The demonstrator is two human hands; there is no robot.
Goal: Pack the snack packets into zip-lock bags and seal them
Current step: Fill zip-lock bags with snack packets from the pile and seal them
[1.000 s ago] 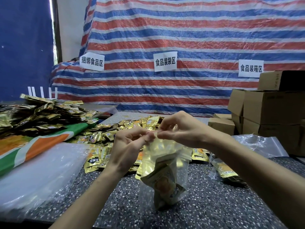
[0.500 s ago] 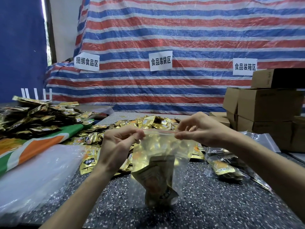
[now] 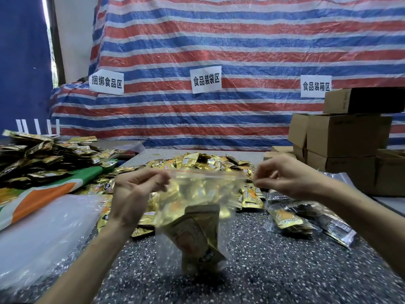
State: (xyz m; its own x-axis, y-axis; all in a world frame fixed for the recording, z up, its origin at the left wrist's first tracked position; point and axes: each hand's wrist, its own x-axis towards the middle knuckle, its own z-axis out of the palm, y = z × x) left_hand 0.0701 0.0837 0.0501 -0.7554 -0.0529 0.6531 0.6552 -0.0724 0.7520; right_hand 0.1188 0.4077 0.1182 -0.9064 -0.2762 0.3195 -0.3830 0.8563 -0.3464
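A clear zip-lock bag [image 3: 197,194] hangs upright above the speckled table [image 3: 274,270], with gold snack packets [image 3: 197,240] resting in its bottom. My left hand [image 3: 135,194] pinches the left end of the bag's red-lined zip strip. My right hand [image 3: 287,176] pinches the strip's right end, stretching it taut and level. A heap of loose gold snack packets [image 3: 197,161] lies on the table behind the bag. Filled bags [image 3: 306,216] lie flat at the right, under my right forearm.
A stack of empty clear bags [image 3: 43,233] lies at the left front. Behind it, a green-orange sack [image 3: 43,191] carries another pile of packets [image 3: 39,161]. Cardboard boxes [image 3: 346,139] stand at the right rear. A striped tarp with paper signs [image 3: 206,82] backs the table.
My hands have slid apart along the zip strip, from pinching close together at its middle to holding its two ends, and the bag's top now stretches wide and straight.
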